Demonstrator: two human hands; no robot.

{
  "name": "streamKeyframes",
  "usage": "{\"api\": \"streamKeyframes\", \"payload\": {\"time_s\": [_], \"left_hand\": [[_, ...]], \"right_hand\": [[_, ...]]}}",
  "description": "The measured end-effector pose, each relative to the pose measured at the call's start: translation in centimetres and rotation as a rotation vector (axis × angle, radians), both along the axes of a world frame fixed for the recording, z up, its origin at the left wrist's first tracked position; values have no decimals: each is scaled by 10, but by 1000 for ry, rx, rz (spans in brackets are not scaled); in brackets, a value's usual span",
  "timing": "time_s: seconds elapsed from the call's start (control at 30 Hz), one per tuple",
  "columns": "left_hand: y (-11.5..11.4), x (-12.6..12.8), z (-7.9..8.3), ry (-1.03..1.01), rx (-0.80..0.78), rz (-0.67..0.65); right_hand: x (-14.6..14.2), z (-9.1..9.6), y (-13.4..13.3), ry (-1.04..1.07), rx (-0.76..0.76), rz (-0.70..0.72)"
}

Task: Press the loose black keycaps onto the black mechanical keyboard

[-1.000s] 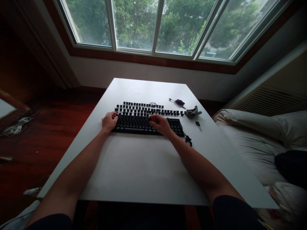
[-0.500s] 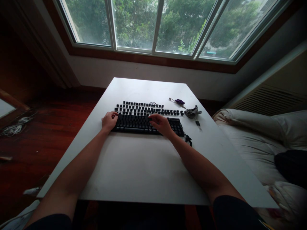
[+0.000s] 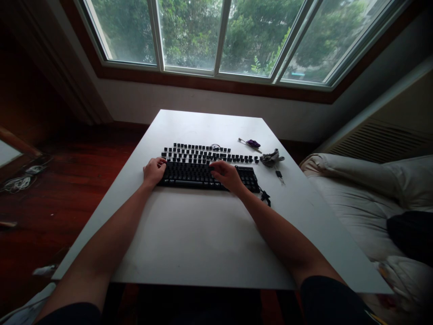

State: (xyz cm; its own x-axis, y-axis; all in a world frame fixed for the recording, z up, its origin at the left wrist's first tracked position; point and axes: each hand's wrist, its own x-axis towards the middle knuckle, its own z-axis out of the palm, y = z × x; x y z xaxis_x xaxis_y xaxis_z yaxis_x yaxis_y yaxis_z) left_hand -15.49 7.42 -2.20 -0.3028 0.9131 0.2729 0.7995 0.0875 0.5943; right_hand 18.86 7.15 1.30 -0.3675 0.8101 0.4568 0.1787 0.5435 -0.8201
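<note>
A black keyboard point(image 3: 184, 177) lies on the white table, its long side toward me. My left hand point(image 3: 154, 170) is closed around the keyboard's left end, with the fingers curled at its upper corner. Over the right-middle keys, my right hand point(image 3: 227, 175) bends its thumb and fingers together in a pinch. Whatever small thing may be between those fingertips is too dark to make out. Beyond the keyboard, loose black keycaps point(image 3: 194, 153) stand in several rows. A small wire tool point(image 3: 215, 147) lies among the back row.
On the white table point(image 3: 203, 243), a brush point(image 3: 245, 141) lies by a purple item point(image 3: 253, 143). Right of the keycaps sit a crumpled grey cloth point(image 3: 271, 158) and a small black object point(image 3: 279, 174). A dark cable point(image 3: 265, 197) bunches at the keyboard's right end. A sofa point(image 3: 358, 198) stands right.
</note>
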Motion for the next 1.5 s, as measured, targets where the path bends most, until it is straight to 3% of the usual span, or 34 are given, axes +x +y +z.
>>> {"api": "streamKeyframes", "payload": {"time_s": [0.37, 0.63, 1.07, 1.33, 1.5], "left_hand": [[0, -1, -1, 7, 0, -5], [0, 0, 0, 18, 4, 0], [1, -3, -2, 5, 13, 1], [1, -4, -5, 10, 21, -8], [1, -3, -4, 8, 15, 3]], "right_hand": [[1, -4, 3, -11, 14, -6], [3, -14, 11, -168, -66, -89], [-4, -11, 9, -639, 192, -100], [-8, -8, 7, -766, 282, -88], [-2, -13, 3, -727, 311, -115]]}}
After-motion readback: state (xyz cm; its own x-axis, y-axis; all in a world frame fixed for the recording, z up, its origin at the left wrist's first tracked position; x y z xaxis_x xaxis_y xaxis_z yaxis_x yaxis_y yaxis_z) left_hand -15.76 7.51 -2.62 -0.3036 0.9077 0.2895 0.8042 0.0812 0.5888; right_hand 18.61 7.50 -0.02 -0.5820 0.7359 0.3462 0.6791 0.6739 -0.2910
